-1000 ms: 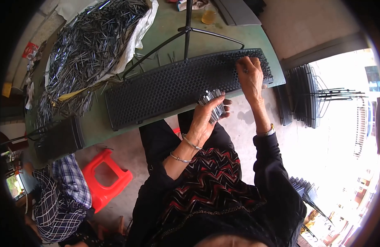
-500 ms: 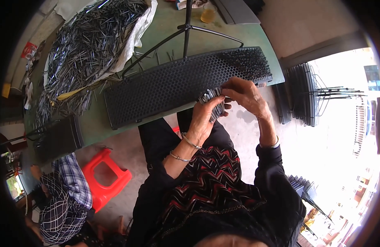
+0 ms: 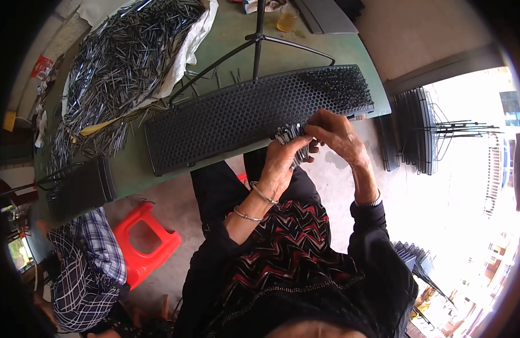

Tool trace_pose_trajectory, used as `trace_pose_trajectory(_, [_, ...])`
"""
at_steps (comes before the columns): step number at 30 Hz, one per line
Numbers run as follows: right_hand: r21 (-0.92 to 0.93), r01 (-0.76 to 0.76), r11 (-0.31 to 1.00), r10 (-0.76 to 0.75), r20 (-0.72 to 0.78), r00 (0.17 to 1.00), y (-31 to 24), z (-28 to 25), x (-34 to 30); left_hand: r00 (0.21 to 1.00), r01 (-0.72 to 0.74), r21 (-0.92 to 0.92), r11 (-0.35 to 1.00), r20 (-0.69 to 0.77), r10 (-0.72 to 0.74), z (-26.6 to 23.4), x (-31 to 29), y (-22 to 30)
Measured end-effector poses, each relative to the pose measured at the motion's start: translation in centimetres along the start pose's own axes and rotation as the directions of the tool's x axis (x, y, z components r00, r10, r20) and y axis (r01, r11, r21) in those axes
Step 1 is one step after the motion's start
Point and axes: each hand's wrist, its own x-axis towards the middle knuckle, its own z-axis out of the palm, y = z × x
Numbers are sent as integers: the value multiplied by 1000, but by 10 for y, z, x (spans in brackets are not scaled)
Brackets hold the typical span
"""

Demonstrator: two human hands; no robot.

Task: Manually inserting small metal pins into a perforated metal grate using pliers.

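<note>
A bundle of short, thin metal rods (image 3: 294, 135) is wrapped in my left hand (image 3: 280, 159), just in front of the board's near edge. My right hand (image 3: 337, 134) pinches at the top of that bundle, thumb and fingers together; whether a single rod is between them is hidden. Beyond my hands lies a long black board (image 3: 215, 115) full of small round holes. Its right end bristles with small dark rods (image 3: 344, 87) standing in the holes.
A large heap of loose rods (image 3: 130, 50) rests on a white sack on the green table (image 3: 226, 56). A black metal stand (image 3: 257, 38) rises behind the board. There is a cup of yellow liquid (image 3: 286, 22), a red stool (image 3: 146, 242) and a co-worker in plaid (image 3: 85, 276) at left.
Both hands stay together at the bundle, with only a slight shift of the fingers. The co-worker at the left has moved a little.
</note>
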Motion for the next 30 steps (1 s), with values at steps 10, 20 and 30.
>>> trace_pose_trajectory(10, [-32,25,999,-27,-62,998,15,-2,1,1000,-3,9,1000,2,3,0,2,1])
trace_pose_trajectory(20, [25,5,1000,-5,11,1000,11,-11,-2,999,9,56,998,-48,-7,3,1,1])
trace_pose_trajectory(30, [-87,169,982,-188,-584,789,16,-31,15,997,26,-89,996,-72,-33,0,6,-5])
